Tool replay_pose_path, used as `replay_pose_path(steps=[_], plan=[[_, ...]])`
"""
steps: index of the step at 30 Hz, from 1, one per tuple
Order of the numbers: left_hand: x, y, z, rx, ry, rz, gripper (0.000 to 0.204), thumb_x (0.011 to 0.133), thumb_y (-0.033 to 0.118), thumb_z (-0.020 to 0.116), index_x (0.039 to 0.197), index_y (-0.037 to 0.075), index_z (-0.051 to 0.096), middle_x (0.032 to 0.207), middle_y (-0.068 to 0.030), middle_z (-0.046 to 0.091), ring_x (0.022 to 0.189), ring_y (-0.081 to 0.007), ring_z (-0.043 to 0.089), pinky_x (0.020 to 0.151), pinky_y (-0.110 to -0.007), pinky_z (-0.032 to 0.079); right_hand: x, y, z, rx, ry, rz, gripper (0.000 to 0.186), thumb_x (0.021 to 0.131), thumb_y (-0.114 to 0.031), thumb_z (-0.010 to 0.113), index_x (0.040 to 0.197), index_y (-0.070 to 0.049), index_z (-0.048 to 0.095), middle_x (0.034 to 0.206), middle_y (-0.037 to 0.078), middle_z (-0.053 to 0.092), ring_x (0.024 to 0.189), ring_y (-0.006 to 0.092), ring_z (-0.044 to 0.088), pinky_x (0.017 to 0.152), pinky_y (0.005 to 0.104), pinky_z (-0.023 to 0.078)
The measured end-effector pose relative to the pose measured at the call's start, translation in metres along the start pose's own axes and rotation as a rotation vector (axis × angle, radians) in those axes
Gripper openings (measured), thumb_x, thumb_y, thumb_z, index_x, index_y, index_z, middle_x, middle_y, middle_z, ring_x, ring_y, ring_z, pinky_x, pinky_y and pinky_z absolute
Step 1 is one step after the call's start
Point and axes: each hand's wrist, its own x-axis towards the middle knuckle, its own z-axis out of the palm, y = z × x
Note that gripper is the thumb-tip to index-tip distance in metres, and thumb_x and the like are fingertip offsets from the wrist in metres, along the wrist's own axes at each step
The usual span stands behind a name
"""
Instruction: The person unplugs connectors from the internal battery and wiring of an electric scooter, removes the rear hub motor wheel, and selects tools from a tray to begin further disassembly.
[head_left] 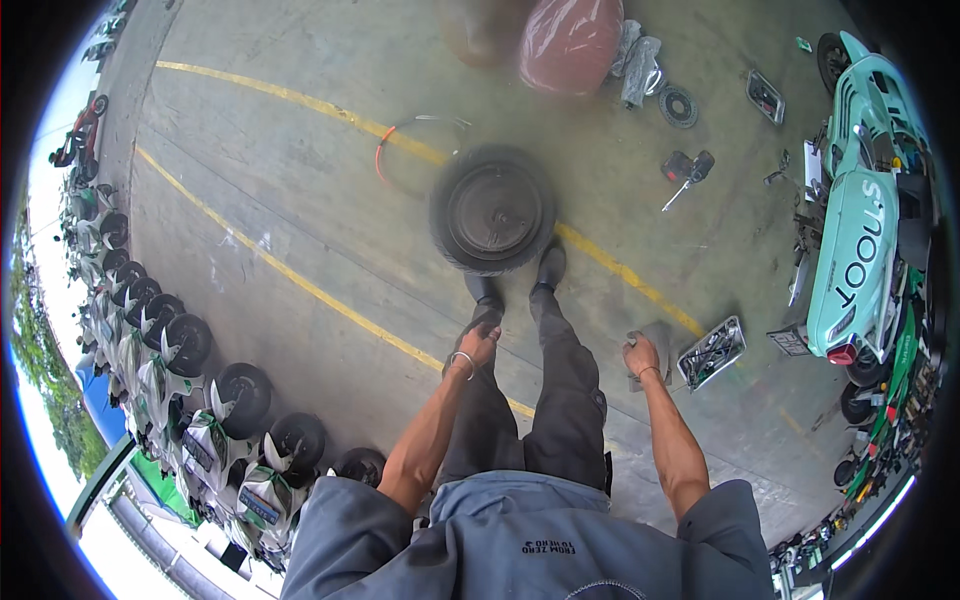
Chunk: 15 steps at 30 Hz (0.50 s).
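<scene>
A wheel with a black tyre and a dark hub [492,210] lies flat on the floor just beyond my shoes. My left hand [478,345] is curled beside my left knee; a small dark shape shows at its fingers, too unclear to name. Out to the right, my right hand [640,355] is closed, with what looks like a grey cloth [660,338] hanging at it. Close by that hand, a metal tray [738,330] of tools rests on the floor. Neither hand touches the wheel.
A cordless power tool [688,172], a brake disc [678,106], a small tray [765,97] and a plastic-wrapped reddish piece [570,45] lie ahead. An orange cable [380,155] curves left of the wheel. A mint-green scooter [855,255] stands right; several parked scooters [205,440] line the left.
</scene>
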Motion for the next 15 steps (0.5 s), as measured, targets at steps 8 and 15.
replay_pose_path(steps=[8,15], plan=[[-0.055,-0.002,-0.049,-0.344,0.071,0.089,0.046,0.094,0.033,0.056,0.126,0.000,0.054,0.103,-0.0154,0.067,0.094,-0.0234,0.066,0.076,-0.033,0.051,-0.095,0.074,0.060,0.468,0.253,-0.047,0.031,0.086,-0.019,0.063,0.114,-0.005,0.063,0.079,0.013,0.067,0.067,0.0234,0.065,0.060,0.0343,0.050],[-0.085,-0.067,-0.093,-0.412,0.170,0.085,0.045,0.094,0.031,0.057,0.122,-0.004,0.056,0.096,-0.0134,0.068,0.081,-0.0199,0.068,0.068,-0.030,0.051,-0.210,0.093,0.097,0.920,0.218,0.196,0.024,0.088,-0.020,0.061,0.106,-0.005,0.064,0.071,0.006,0.062,0.052,0.0147,0.057,0.047,0.0301,0.047]])
